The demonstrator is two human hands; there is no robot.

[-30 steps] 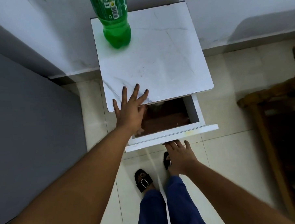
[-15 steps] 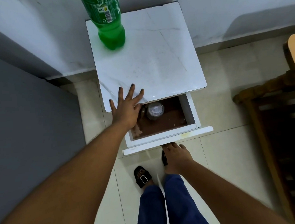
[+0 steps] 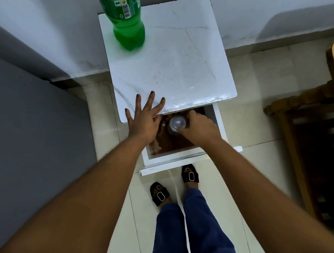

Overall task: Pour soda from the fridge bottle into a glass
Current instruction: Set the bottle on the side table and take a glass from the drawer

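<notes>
head view | L hand (image 3: 143, 121) flat, fingers spread on desk (image 3: 179, 68) edge, prob. bracing it | R hand (image 3: 196, 127) grip wraps glass (image 3: 177, 124) inside open drawer (image 3: 219, 128), prob. to lift out | soda bottle (image 3: 128, 26) upright at desk rear, ready for pour

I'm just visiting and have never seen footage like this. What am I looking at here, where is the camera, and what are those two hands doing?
There is no machine here: a person wears a wide-angle camera on the head, so you look down along their arms to their feet. In front stands a small white cabinet against the wall. A green soda bottle stands on its top, at the far left corner. The cabinet's drawer is pulled open. The left hand lies flat with spread fingers on the cabinet's front edge. The right hand reaches into the drawer and grips a clear glass. The soda is not yet poured.
</notes>
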